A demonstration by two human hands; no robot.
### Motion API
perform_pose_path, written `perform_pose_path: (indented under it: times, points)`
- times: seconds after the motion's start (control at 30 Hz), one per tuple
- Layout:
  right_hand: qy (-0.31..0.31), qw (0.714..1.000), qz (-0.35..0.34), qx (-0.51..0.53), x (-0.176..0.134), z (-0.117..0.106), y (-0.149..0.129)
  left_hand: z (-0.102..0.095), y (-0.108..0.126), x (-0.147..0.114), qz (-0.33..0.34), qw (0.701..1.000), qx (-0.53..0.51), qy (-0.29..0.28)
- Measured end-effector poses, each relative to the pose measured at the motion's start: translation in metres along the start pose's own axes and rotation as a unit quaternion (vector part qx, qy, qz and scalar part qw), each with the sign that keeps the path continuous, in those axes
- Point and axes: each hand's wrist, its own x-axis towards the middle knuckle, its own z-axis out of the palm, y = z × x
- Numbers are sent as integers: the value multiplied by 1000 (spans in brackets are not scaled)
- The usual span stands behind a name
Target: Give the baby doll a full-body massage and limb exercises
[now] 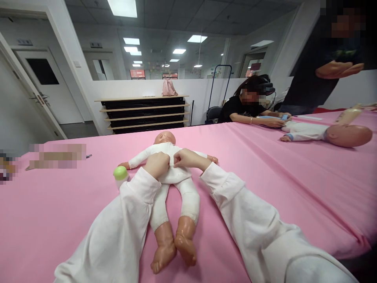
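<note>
A baby doll (188,196) in white clothes lies on its back on a pink cloth, its head away from me and its bare feet towards me. Over its belly, my left hand (158,165) is closed at the front of the doll's white top (179,175). Fingers bent in a pinch, my right hand (188,158) grips the same top just to the right. My two hands almost meet, and the exact bit of fabric between the fingertips is hidden. Left of the doll stands a white bottle with a green cap (120,173), partly behind my sleeve.
The pink cloth (259,188) covers the table. Across it at the right, a seated person (250,106) handles blue cloth beside another doll (347,135), with a bottle (349,114) behind it. Another person (312,70) stands there. A low shelf (147,112) stands beyond the table.
</note>
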Motion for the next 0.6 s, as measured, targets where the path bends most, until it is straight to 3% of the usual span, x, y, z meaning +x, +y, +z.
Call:
perform_pose_path:
  times: [0.17, 0.3, 0.37, 0.47, 0.6]
  points:
    - [102, 995, -9, 10, 7, 9, 13, 3, -3, 6, 6, 999, 43, 21]
    - [90, 996, 12, -5, 10, 18, 16, 13, -7, 11, 10, 999, 48, -1]
    - [104, 995, 0, -4, 11, 21, 15, 17, -10, 14, 6, 999, 29, 38]
    - [181, 983, -23, -20, 13, 25, 17, 23, -17, 20, -3, 995, 16, 101]
    - [188, 981, -8, -55, 18, 31, 27, 29, -25, 25, -23, 996, 61, 54]
